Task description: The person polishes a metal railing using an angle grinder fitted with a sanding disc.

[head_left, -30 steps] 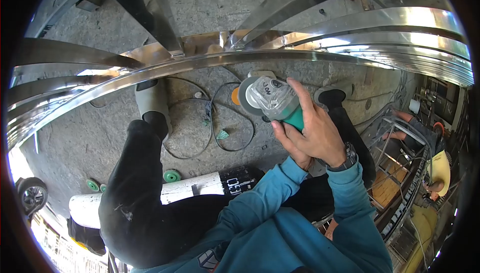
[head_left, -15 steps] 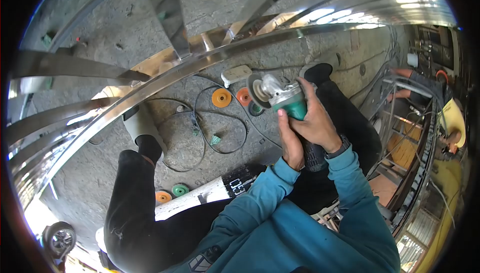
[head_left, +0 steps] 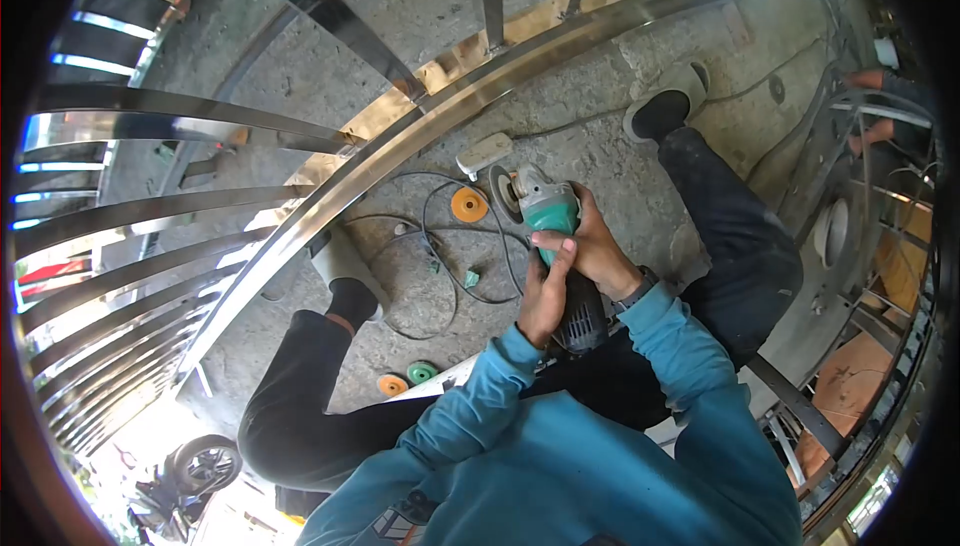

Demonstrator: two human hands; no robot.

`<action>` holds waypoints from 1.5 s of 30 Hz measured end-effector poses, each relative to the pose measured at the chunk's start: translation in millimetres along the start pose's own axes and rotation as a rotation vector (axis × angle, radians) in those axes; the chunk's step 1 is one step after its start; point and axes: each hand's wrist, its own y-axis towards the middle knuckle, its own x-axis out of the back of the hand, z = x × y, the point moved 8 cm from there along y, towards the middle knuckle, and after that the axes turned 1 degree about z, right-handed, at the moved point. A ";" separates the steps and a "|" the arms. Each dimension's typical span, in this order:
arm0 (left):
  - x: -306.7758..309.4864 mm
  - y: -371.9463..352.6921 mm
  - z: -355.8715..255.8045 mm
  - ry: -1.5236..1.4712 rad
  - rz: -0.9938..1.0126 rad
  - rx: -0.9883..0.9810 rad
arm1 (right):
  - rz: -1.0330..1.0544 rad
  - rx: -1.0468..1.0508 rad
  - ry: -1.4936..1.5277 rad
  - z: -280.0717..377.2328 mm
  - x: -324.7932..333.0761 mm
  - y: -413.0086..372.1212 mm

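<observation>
Both my hands are closed around a green and black angle grinder (head_left: 553,214), held over the floor in front of my lap. My left hand (head_left: 545,296) grips its body from the left side, thumb pointing up. Around the right side wraps my right hand (head_left: 603,251), near the grinder's green housing. The grinder's disc (head_left: 506,194) faces left, toward the curved metal railing (head_left: 400,151). An orange disc (head_left: 468,204) lies on the floor just left of the grinder. The dark rear end of the tool points toward my body.
A white power strip (head_left: 484,153) and a looped black cable (head_left: 428,236) lie on the concrete. Smaller orange (head_left: 392,384) and green discs (head_left: 422,372) rest near my left leg. The railing's bars arch across the left and top. Another person's arm (head_left: 872,136) shows at the right beside a metal frame.
The grinder and both hands have shifted slightly left and lower in view, and the tool is turned more upright. My view has shifted, showing more of the railing at left.
</observation>
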 end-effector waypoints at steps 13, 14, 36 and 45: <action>-4.2 3.6 15.8 -0.161 0.145 0.337 | -0.110 0.140 -0.501 38.1 3.5 -20.7; -12.5 12.3 17.1 -0.176 0.151 0.334 | -0.108 0.140 -0.517 40.7 6.4 -19.9; -54.2 52.4 -100.1 -1.023 -0.096 -0.139 | 0.120 0.477 -1.099 188.6 -60.5 27.6; -63.5 55.8 -101.3 -1.106 0.014 -0.094 | 0.073 0.434 -1.085 190.2 -57.5 26.2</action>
